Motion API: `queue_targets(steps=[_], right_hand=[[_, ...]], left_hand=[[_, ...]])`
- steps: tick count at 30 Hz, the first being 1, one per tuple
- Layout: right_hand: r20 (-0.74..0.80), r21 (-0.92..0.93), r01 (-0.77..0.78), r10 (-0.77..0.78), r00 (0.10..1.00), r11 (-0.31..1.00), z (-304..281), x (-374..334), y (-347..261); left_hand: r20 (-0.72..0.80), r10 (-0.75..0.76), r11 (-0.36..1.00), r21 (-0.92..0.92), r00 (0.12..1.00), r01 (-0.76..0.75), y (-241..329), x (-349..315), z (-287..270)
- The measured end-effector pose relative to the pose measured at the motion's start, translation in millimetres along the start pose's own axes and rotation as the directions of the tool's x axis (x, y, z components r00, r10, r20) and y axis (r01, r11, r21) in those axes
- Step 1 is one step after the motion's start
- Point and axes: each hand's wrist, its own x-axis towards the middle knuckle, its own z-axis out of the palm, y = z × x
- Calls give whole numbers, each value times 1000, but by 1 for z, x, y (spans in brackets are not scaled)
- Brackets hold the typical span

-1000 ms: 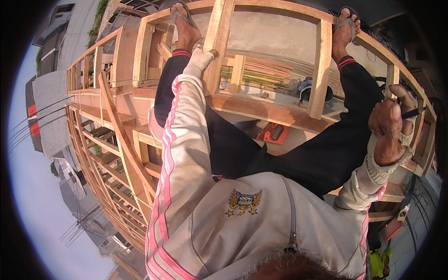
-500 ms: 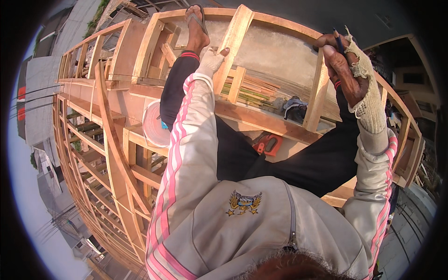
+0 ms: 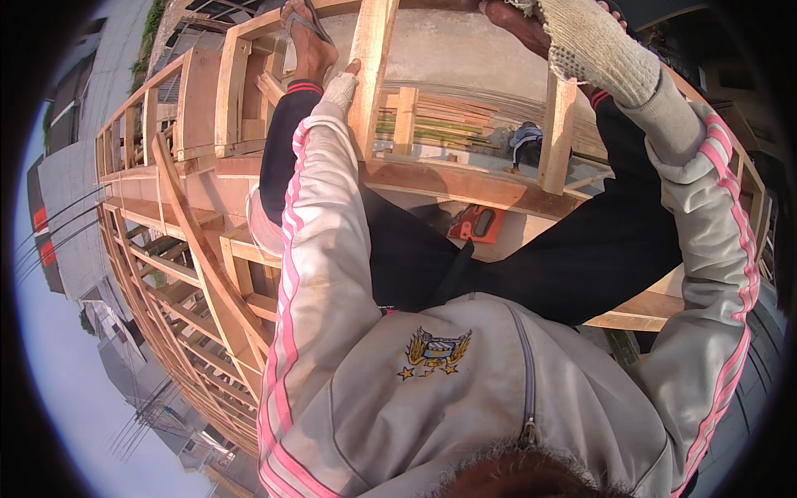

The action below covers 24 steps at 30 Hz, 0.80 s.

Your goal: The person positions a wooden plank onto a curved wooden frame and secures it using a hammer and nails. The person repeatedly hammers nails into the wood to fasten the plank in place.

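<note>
My left hand (image 3: 340, 88), in a pale fingerless glove, is closed on the edge of an upright wooden beam (image 3: 371, 79), thumb along its side. My right hand (image 3: 573, 37), in a frayed knit glove, reaches to the top of the view near the far rail of the timber frame. One digit stretches left, other fingertips show at the far side, and the rest is hidden or cut off; whether it holds anything cannot be seen. Between my legs lies a saw with an orange handle (image 3: 476, 224), its blade largely hidden.
A shorter post (image 3: 551, 137) stands below my right hand. A long cross beam (image 3: 465, 189) runs in front of my legs. Far below, a person (image 3: 527, 145) is near stacked boards (image 3: 448, 116). A loose plank (image 3: 195, 228) leans at left over open framing. A pale roll (image 3: 262, 222) sits beside my left leg.
My right hand has moved up and away toward the far rail, turning over; the pencil it held no longer shows. My left hand stays on the beam while the whole view has shifted.
</note>
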Motion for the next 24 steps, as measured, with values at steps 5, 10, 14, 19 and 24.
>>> queue_targets(steps=[5, 10, 14, 19, 24], right_hand=[[-221, -277, -95, 33, 975, 956, -3, 102, 78], [-128, -109, -429, 415, 901, 897, 118, 118, 234], [34, 159, -611, 614, 788, 775, 219, 84, 281], [198, 364, -657, 634, 748, 660, 272, 42, 256], [119, 390, -556, 558, 821, 734, 293, 45, 243]], left_hand=[[1, 117, 986, 119, 993, -116, 1, 8, 13], [7, 104, 951, 291, 995, -102, 20, -17, 6], [-64, 74, 988, 143, 995, -64, -3, -6, 11], [40, -137, 931, -335, 990, 143, 20, -44, 25], [48, -58, 920, -385, 997, 72, 26, -48, 22]])
